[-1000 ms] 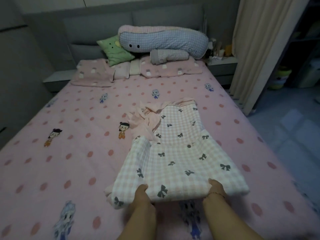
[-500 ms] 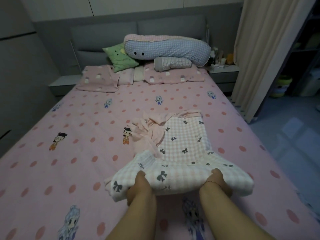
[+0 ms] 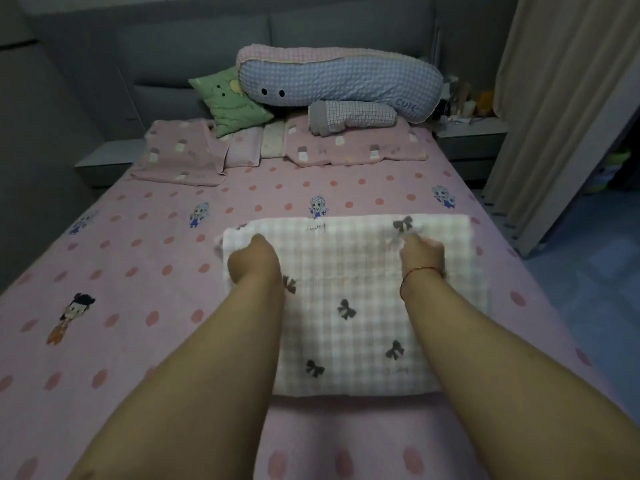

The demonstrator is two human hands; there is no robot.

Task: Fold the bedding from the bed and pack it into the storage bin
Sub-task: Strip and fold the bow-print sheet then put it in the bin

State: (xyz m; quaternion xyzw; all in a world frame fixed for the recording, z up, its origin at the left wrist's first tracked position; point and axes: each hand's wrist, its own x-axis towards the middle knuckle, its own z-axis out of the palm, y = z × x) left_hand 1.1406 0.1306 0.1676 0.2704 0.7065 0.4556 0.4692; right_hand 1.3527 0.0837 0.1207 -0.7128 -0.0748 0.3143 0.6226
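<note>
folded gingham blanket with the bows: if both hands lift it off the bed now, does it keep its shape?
Probably not by itself. The pink-and-white checked fabric blanket with black bows lies soft and layered, so its unsupported edges would likely droop. The left hand and right hand grip near the far edge, leaving the near half unsupported. It looks thin, probably light, and unlikely to slip on the pink dotted bedsheet.

Soft matt woven cloth on the checked blanket (image 3: 349, 306), lightly crinkled. Matt, faintly napped cotton across the spotted sheet (image 3: 138, 271). Puckered, bubbly seersucker over the long pillow (image 3: 339, 81). Smooth upholstery fabric on the grey headboard (image 3: 207, 39). Matt cloth in the curtain (image 3: 554, 98).
</note>
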